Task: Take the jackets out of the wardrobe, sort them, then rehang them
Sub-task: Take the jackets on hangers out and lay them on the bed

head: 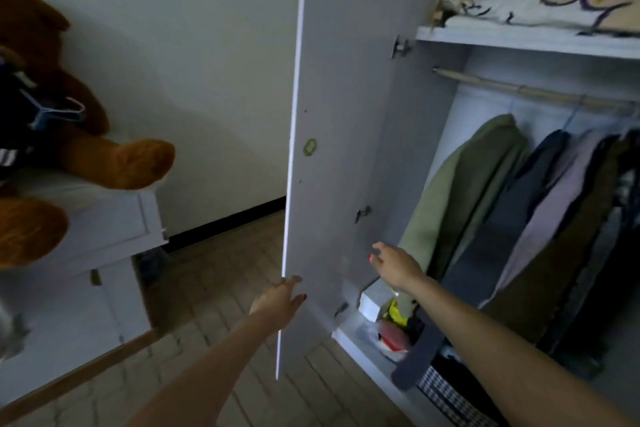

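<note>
The white wardrobe stands open, its left door (332, 135) swung out toward me. Several jackets hang from a wooden rail (526, 92): an olive green one (460, 191) at the left, then a dark blue-grey one (502, 222), a pale lilac one (554, 204) and darker ones further right. My left hand (278, 300) grips the door's free edge low down. My right hand (394, 265) is stretched forward with fingers apart, in front of the green jacket's lower edge, holding nothing.
A shelf (519, 38) above the rail holds folded bedding and a pink pillow. Boxes, bags and loose clothes (398, 326) fill the wardrobe floor. At the left, a brown teddy bear (104, 163) sits on a white cabinet (86, 253), with hangers on it. The floor is wood.
</note>
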